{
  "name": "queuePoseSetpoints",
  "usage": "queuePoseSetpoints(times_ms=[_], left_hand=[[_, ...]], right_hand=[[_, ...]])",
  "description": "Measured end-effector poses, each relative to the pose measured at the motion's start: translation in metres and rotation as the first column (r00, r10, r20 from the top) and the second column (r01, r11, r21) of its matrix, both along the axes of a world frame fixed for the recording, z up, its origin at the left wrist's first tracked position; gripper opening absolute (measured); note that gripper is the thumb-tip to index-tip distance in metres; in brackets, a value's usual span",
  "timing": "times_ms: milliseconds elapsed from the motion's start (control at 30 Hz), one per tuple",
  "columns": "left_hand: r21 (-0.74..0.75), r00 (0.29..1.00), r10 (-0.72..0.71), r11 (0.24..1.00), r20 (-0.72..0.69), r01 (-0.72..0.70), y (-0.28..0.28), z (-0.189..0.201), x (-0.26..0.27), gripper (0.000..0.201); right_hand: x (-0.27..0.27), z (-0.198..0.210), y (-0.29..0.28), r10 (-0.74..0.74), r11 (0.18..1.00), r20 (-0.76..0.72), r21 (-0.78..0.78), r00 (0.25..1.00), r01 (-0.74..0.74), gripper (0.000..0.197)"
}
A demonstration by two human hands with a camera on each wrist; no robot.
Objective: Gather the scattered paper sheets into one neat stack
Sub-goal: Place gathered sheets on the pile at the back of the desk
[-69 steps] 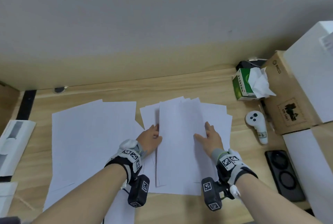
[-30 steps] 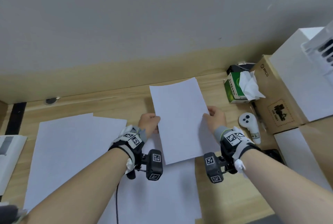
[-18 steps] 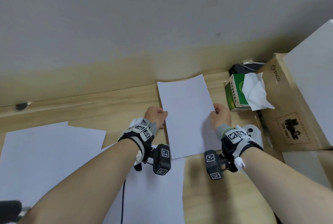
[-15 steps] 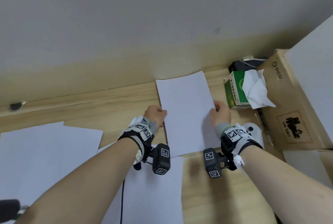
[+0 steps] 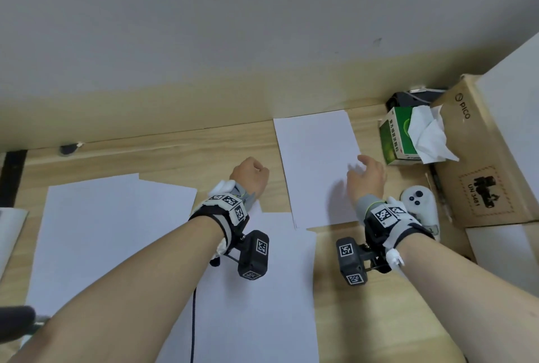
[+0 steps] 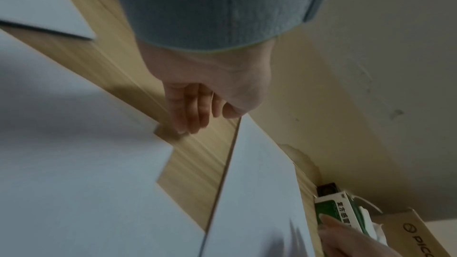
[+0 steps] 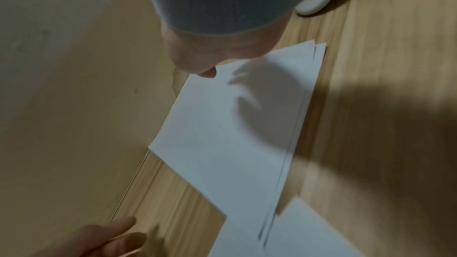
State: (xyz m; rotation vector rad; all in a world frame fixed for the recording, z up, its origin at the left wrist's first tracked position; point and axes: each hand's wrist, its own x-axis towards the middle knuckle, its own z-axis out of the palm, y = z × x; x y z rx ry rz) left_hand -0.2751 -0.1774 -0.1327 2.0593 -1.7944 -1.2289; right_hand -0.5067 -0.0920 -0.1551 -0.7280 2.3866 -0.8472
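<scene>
While the gathered stack (image 5: 316, 164) lies flat at the back of the worktop (image 5: 186, 155), its far edge against the wall, both hands are off it. Left hand (image 5: 250, 174) hovers over bare wood just left of the stack, fingers loosely curled, holding nothing; the left wrist view shows the fingers (image 6: 188, 112) hanging down together above the wood, no paper between them. Right hand (image 5: 366, 179) is over the stack's right edge, fingers relaxed and slightly spread, gripping nothing; whether it touches the paper cannot be told, its shadow falls on the sheet. In the right wrist view the stack's (image 7: 230, 134) edges are slightly offset, a few sheet edges showing along one side. More loose sheets remain: a big overlapping group at left (image 5: 110, 231) and another sheet near centre (image 5: 262, 289), under the forearms, its corner just reaching the stack's near edge. Right of the stack stands a green tissue box (image 5: 399, 135) with a tissue sticking out, then a brown cardboard box (image 5: 490, 158). A white controller (image 5: 420, 205) lies just beside the right wrist.
</scene>
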Motion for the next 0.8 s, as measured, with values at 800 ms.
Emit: queuePoseSetpoints(times_ms=[800], left_hand=[[0.044, 0.981, 0.174, 0.984, -0.089, -0.170, 0.167, -0.009, 0.278, 0.021]], right_hand=[[0.285, 0.004, 0.138, 0.153, 0.981, 0.474, 0.029, 0.867, -0.189, 0.011]])
